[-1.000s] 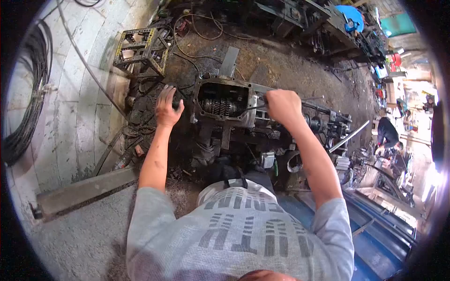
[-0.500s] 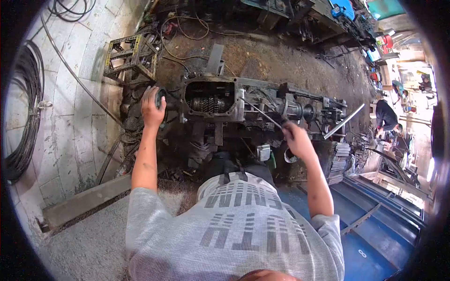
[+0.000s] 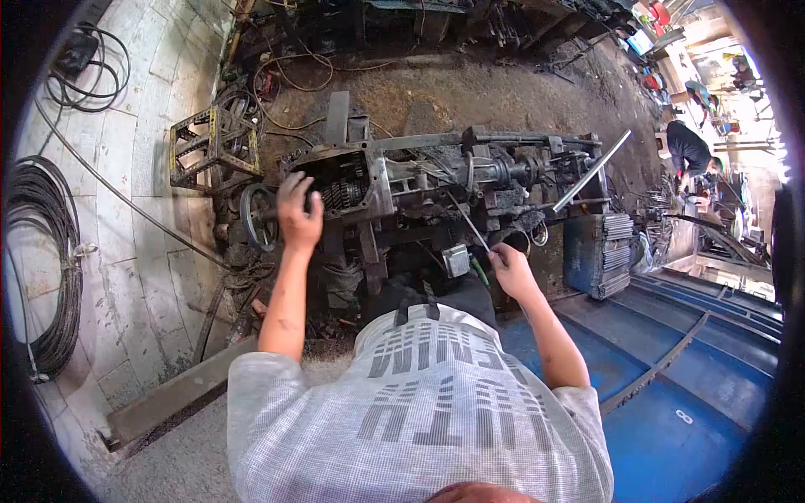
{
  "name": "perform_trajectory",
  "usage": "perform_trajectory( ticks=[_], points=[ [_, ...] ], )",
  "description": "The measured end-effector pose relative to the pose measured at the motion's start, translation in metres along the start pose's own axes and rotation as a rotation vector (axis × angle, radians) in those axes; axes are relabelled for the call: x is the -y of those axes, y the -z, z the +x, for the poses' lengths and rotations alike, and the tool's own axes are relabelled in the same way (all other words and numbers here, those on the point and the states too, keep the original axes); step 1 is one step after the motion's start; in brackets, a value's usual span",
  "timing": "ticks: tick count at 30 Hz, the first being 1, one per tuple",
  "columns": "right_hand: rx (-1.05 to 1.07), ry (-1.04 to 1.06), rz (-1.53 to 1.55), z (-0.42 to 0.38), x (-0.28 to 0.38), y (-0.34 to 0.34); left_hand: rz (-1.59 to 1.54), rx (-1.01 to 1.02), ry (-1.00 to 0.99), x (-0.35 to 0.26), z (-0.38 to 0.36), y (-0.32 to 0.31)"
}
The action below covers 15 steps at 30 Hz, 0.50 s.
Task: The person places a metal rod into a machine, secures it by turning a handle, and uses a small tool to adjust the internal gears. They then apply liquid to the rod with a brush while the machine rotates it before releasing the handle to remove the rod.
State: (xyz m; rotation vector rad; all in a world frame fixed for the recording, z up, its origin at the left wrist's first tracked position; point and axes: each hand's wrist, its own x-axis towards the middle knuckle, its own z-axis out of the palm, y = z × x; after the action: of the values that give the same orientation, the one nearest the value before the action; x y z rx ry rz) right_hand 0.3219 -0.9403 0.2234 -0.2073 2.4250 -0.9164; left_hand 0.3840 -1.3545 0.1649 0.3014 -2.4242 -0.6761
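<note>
A greasy gearbox lies on the ground in front of me, its top open and several gears showing. My left hand lies on the near rim of that opening, fingers curled over the edge, just right of a round flange at the gearbox's left end. My right hand is drawn back near my body and grips a thin metal rod. The rod's tip points up and left at the middle of the gearbox.
A yellow-edged metal frame stands at the left, and a coil of black cable lies on the tiled floor. A shiny bar, stacked plates and a blue platform are on the right. Another person crouches far right.
My right hand has pulled back from above the gearbox toward my body, still gripping the rod. My left hand has shifted from the end flange onto the rim of the open housing.
</note>
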Motion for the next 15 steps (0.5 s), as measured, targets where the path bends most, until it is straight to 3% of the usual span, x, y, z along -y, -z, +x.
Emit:
perform_trajectory(
  ticks=[7, 10, 12, 13, 14, 15],
  points=[
    [0.081, 0.095, -0.112, 0.010, -0.004, 0.012, -0.324, 0.092, 0.017, -0.098, -0.034, -0.052],
    [0.002, 0.167, -0.077, 0.022, -0.009, 0.004, -0.391, 0.171, 0.060, -0.123, -0.049, -0.065],
    [0.149, 0.019, 0.148, 0.042, -0.004, 0.004, -0.434, 0.233, 0.070, -0.138, -0.056, -0.075],
    [0.209, -0.191, 0.276, 0.049, 0.019, 0.012, -0.439, 0.241, 0.063, -0.147, -0.057, -0.077],
    [0.289, -0.205, 0.360, 0.061, 0.030, 0.017, -0.515, 0.311, 0.132, -0.158, -0.057, -0.080],
    [0.238, -0.320, 0.436, 0.069, 0.038, 0.010, -0.588, 0.377, 0.201, -0.169, -0.057, -0.084]
  ],
)
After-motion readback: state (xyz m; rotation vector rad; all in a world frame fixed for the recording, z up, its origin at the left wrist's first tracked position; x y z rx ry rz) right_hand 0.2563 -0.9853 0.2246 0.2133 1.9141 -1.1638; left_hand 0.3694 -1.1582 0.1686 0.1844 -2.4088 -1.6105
